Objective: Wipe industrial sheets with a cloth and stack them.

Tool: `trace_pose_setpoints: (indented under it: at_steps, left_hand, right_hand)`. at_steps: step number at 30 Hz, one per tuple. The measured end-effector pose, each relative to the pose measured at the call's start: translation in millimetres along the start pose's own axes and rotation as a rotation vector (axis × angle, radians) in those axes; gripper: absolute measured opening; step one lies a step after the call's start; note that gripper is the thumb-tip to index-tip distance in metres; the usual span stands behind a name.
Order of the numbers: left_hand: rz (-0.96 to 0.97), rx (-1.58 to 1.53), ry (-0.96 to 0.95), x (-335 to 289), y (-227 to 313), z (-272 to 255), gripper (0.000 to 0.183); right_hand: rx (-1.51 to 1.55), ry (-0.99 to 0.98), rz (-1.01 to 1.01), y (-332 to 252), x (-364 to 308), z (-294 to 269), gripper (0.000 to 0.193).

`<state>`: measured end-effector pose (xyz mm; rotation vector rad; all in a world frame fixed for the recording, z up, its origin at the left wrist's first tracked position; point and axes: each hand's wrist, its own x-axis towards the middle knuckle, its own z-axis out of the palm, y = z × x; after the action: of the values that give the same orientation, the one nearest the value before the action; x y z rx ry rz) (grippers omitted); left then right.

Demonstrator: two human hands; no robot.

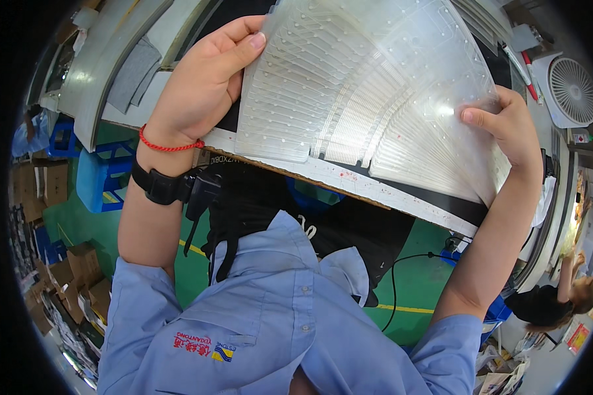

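At the table edge [346,175], your left hand [207,79] and right hand [515,130] pinch opposite sides of the fanned clear sheets [349,79], apparently a spreading step, so the next move calls for even grips.

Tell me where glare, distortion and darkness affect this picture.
Head view: a bright glare spot on the fanned, translucent plastic sheets, just beside the thumb of the right hand; head view: fisheye distortion toward the rim, where a person in a black top appears tipped sideways at lower right; head view: black corners, with no scene visible there.
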<state>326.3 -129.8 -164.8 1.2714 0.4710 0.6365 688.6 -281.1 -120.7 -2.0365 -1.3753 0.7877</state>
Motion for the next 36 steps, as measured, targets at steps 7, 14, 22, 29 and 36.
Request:
trace_pose_setpoints:
  at_steps: [7,14,22,29,36]
  left_hand:
    - [-0.009,-0.021,0.016,-3.8,5.1,1.5,0.038]
    - [-0.032,0.032,0.003,-1.3,3.9,2.0,0.042]
    - [-0.074,0.067,0.051,-1.4,7.0,5.9,0.041]
    - [-0.071,0.024,0.035,-1.2,4.3,1.5,0.040]
    - [-0.033,0.000,0.064,-1.4,2.7,1.8,0.036]
  right_hand:
    - [0.000,0.005,-0.015,0.6,0.7,0.4,0.036]
    - [0.030,0.022,-0.007,4.3,0.3,-1.4,0.036]
    - [-0.018,0.025,-0.015,3.9,0.9,-4.6,0.035]
    - [0.014,-0.006,-0.025,0.4,1.4,-0.9,0.035]
    - [0.011,0.003,-0.028,-2.7,-1.9,-1.4,0.035]
